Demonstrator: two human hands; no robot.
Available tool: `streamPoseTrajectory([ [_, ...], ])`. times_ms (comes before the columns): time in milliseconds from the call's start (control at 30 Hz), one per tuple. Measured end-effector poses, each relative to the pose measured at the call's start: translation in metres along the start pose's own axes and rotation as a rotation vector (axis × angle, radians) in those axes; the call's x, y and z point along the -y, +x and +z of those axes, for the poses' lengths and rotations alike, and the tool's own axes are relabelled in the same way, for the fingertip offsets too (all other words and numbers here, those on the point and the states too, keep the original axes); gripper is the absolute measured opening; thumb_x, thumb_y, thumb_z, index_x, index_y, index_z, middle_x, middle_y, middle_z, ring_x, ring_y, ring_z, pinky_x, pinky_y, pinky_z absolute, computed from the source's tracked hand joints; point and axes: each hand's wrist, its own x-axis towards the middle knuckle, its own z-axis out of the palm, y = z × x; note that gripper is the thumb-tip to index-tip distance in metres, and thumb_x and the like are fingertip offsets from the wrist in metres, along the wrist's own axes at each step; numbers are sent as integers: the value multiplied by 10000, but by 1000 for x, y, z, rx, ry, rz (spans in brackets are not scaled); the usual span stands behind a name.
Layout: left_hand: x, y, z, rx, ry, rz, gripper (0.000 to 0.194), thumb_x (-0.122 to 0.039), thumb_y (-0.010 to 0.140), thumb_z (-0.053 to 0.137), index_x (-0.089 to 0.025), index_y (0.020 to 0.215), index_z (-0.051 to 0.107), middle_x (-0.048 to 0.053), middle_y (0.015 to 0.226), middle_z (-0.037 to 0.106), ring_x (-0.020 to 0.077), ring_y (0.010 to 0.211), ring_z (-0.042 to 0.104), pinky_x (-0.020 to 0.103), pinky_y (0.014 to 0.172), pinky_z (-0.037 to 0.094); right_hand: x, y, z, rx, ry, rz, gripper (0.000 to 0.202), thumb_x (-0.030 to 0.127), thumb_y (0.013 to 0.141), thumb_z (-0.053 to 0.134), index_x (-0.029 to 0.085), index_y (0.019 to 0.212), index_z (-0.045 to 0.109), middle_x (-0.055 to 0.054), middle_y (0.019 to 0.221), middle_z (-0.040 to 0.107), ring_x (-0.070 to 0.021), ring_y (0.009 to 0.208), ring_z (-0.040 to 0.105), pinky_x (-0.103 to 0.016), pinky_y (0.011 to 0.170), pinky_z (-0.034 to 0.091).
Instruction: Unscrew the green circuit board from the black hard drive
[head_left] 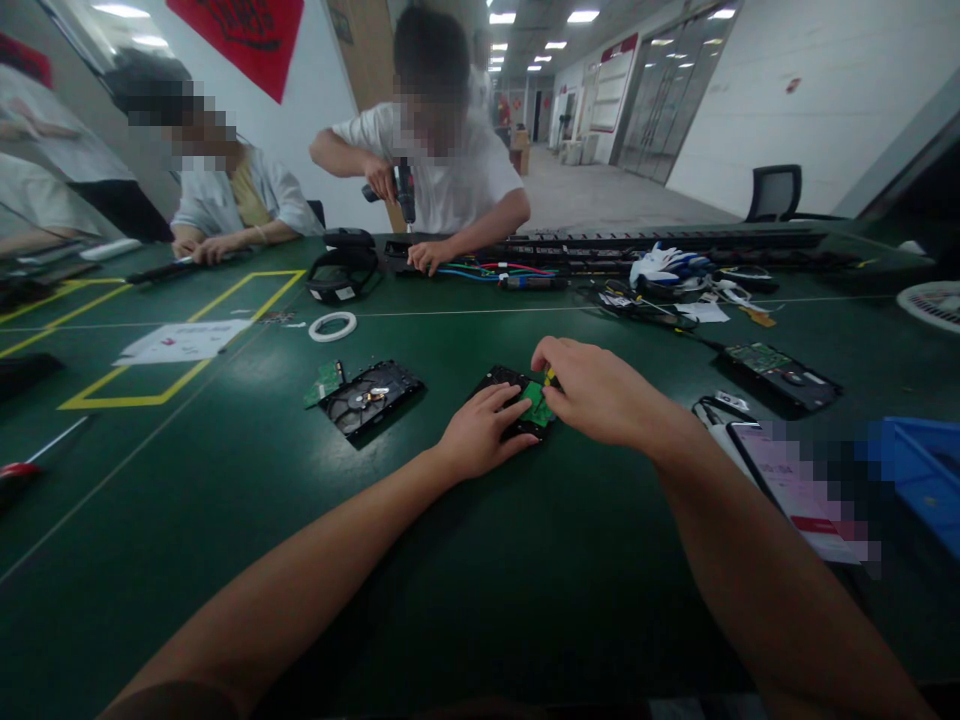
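Note:
A hard drive (496, 378) with a green circuit board (537, 405) lies on the table before me. My left hand (491, 425) rests across its left part, fingers spread and thumb along the near edge. Over the drive's right side, my right hand (589, 390) is closed around a small yellow and black tool (551, 377), mostly hidden by the fingers. To the left sits an opened black drive casing (371, 400), with a loose green circuit board (326, 385) at its left end. Another hard drive (780, 378), board side up, lies at the right.
Opposite, a person (442, 150) holds a power drill (405, 190) over long black strips. Another person (232, 200) sits at the left. A tape roll (332, 327), phone (795, 480), blue bin (926, 475), gloves (667, 268) and red-handled screwdriver (30, 470) surround my work area.

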Motion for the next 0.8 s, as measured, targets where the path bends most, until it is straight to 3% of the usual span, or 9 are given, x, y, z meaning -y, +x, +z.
streamPoseTrajectory([
  [100,-1,1,-2,1,0,2,624,-608,997,608,-205,1474,591,155,1537,545,346,1470,473,543,1228,409,1,-1,-1,21,15,-13,231,140,894,556,189,1114,605,-118,1145,718,-261,1004,687,-348,821,461],
  [300,-1,1,-1,5,0,3,617,-605,997,612,-236,1490,573,130,1555,534,342,1470,474,562,1221,413,-1,1,4,-43,-106,120,254,395,1010,531,185,1132,602,-139,1061,737,-301,884,705,-375,692,442],
  [433,1,0,1,-2,7,-5,617,-611,999,605,-225,1481,585,135,1546,543,343,1469,476,554,1218,419,-4,2,4,-43,-83,72,170,263,961,576,184,1107,613,-125,1099,733,-292,943,703,-367,719,443],
  [567,1,0,1,-1,-5,0,631,-612,993,615,-223,1488,581,141,1548,541,350,1467,478,554,1214,425,-1,1,1,-9,-33,19,228,156,892,576,185,1116,614,-111,1115,722,-274,972,696,-358,753,447],
  [800,0,1,-1,-4,-10,5,619,-594,994,625,-239,1497,570,133,1552,538,348,1468,477,562,1211,430,2,-1,3,-27,-154,124,225,334,1019,498,173,1117,621,-154,1084,730,-309,884,710,-373,663,415],
])
